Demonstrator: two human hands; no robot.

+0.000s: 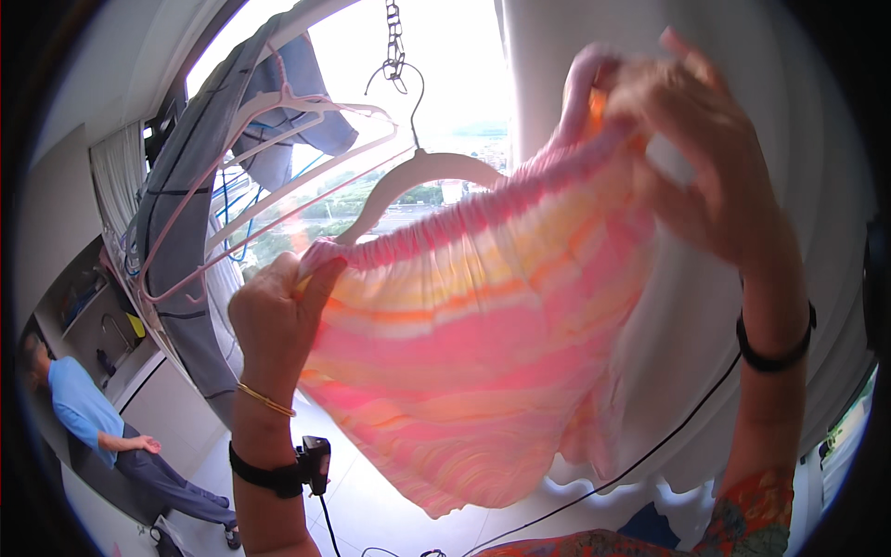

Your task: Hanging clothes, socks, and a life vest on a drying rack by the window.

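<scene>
Stretched between my two hands is an elastic-waist garment, apparently shorts [459, 348], in wavy pink, orange and yellow stripes. My left hand [271, 306] pinches the left end of its gathered waistband, thumb in front. At the raised right end, my right hand [696, 139] holds the waistband; motion blur hides its exact finger positions. Behind the waistband hangs a white clothes hanger [411, 174], its metal hook caught on a dark chain [394, 35]. The hanger's right arm passes out of sight behind the fabric, so I cannot tell whether it is inside the waist.
Pink and white hangers [292, 101] and a grey-blue dark-lined cloth [188, 188] hang at left before a bright window. A pale curtain [696, 362] covers the right side. A black cable [626, 470] crosses below. A person in a blue shirt [87, 397] is at far left.
</scene>
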